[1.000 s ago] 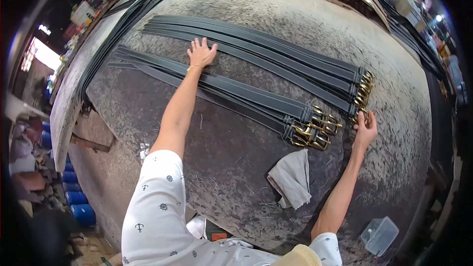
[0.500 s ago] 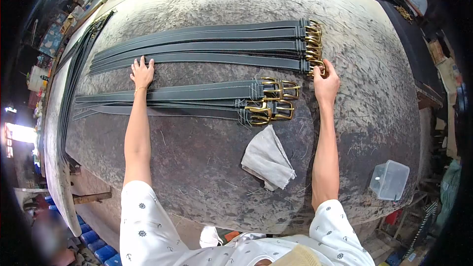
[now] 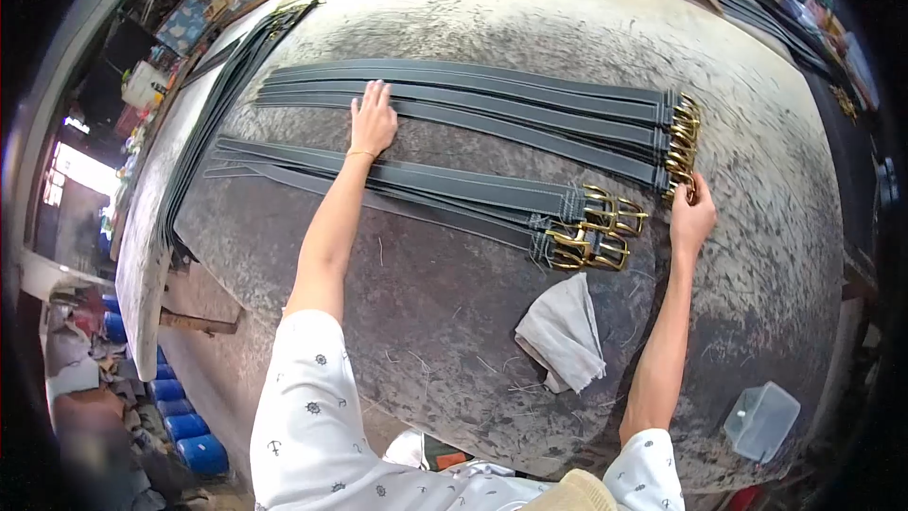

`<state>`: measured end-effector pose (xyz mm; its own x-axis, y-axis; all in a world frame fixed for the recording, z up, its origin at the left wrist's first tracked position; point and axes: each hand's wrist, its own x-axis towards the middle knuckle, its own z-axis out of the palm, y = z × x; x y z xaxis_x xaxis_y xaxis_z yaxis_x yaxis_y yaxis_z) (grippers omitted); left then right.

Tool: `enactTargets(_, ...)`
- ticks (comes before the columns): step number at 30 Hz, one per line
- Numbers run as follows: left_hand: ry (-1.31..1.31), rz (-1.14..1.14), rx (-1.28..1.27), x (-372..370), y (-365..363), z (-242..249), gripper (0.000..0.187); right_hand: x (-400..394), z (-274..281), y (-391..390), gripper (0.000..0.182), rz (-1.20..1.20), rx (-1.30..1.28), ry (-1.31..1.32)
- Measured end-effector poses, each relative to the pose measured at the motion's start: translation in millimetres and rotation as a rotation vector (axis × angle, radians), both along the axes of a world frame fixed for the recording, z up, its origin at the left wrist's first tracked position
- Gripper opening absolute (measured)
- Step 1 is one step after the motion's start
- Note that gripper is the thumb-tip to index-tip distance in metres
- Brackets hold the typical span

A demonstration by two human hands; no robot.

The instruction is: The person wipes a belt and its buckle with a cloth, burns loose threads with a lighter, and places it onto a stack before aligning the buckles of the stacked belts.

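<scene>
Several dark leather belts (image 3: 530, 102) with pale stitching lie side by side in an upper row, their brass buckles (image 3: 685, 128) stacked at the right end. My left hand (image 3: 375, 120) rests flat across the lower belts of this row, fingers stretched out. At the row's right end, the fingers of my right hand (image 3: 693, 213) are closed on the lowest belt buckle (image 3: 681, 191), which they partly hide. A second group of belts (image 3: 473, 187) lies nearer to me, under my left forearm, with its brass buckles (image 3: 601, 227) fanned out unevenly.
A crumpled grey cloth (image 3: 565, 333) lies below the nearer buckles, among loose threads. A clear plastic box (image 3: 761, 421) stands at the table's lower right. More dark straps (image 3: 213, 123) hang over the left edge of the worn table (image 3: 454, 360). Blue drums (image 3: 201, 454) stand below left.
The camera has turned, so the table and belts appear tilted and shifted right. My left hand reaches slightly farther over the belts. My right hand stays at the lowest buckle.
</scene>
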<state>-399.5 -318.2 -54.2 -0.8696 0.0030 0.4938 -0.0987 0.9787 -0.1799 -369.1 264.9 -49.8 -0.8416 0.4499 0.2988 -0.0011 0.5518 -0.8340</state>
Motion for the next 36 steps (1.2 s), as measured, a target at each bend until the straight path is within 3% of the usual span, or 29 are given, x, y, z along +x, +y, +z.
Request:
enactTargets(2, -0.005, -0.044, 0.016, -5.2, -4.7, -1.0, 0.047, 0.6, 1.8, -0.1, 0.040, 0.008, -0.014, -0.007)
enactTargets(5, -0.059, -0.074, 0.347, -11.1, -8.1, -2.7, 0.046, -2.9, -3.6, 1.9, 0.040, 0.014, -0.015, 0.033)
enactTargets(8, -0.021, -0.093, 0.418, -18.7, -17.9, -2.2, 0.047, -2.2, -1.5, 1.0, 0.039, 0.007, -0.048, 0.015)
enactTargets(16, 0.028, -0.009, 0.376, -24.3, -14.7, -5.8, 0.045, -4.1, -6.9, 4.2, 0.039, 0.018, -0.029, 0.005)
enactTargets(33, 0.045, 0.039, 0.429, -32.7, -25.3, -6.1, 0.061, -4.3, 0.6, 0.8, 0.036, -0.022, -0.008, -0.017)
enactTargets(36, 0.103, -0.055, 0.321, -47.8, 25.2, 11.6, 0.058, -4.2, -0.8, -0.3, 0.034, -0.042, -0.019, 0.001)
